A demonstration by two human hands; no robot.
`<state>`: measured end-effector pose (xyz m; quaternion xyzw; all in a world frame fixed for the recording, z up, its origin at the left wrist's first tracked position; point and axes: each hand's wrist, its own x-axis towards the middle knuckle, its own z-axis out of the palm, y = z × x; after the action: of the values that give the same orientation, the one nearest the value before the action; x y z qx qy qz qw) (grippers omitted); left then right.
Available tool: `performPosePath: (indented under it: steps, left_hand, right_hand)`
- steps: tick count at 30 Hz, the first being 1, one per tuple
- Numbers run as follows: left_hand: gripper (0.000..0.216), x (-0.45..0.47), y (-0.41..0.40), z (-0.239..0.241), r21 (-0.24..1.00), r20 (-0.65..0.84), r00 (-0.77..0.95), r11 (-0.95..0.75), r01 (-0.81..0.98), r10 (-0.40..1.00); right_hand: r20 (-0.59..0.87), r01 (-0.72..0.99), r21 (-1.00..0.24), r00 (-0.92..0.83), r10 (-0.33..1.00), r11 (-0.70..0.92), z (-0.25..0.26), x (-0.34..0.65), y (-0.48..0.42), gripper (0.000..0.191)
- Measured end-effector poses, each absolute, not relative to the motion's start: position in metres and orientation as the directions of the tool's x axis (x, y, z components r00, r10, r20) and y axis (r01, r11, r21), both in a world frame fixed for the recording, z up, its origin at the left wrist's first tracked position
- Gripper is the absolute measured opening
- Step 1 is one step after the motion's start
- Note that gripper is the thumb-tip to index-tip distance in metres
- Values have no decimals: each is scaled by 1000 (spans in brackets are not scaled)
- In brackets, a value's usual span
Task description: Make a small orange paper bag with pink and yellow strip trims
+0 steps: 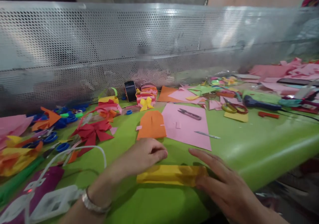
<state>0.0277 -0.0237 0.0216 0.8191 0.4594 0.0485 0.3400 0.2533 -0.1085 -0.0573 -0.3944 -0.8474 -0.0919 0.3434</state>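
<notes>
A folded strip of yellow paper or felt [171, 175] lies crosswise on the green table in front of me. My left hand [146, 152] hovers just behind its left part, fingers curled in with the thumb close to them, and nothing shows in it. At the strip's right end is my right hand [224, 180], fingers apart; the lower ones, slightly blurred, touch or cover that end. Beyond the hands lies an orange cut piece [151, 126] with a slit and small pink tabs. It adjoins a pink sheet [185, 136] that carries thread snips [189, 114] and a thin blade [206, 135].
A purple power strip [50, 184] with white plugs and cable fills the near left. Red bows [96, 132], blue rings and scraps crowd the left. Scissors [234, 107], a glue gun [261, 103] and pink scraps lie right. A perforated metal panel [99, 44] bounds the back.
</notes>
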Motion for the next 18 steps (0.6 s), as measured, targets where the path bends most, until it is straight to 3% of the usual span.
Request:
performPosePath:
  steps: [11, 18]
  left_hand:
    - [29, 31, -28, 20, 584, -262, 613, -383, 716, 746]
    - [24, 35, -33, 25, 587, -230, 642, -421, 691, 732]
  right_hand:
    - [677, 683, -169, -444, 587, 711, -50, 247, -105, 17]
    - [648, 619, -322, -407, 644, 716, -48, 243, -105, 11]
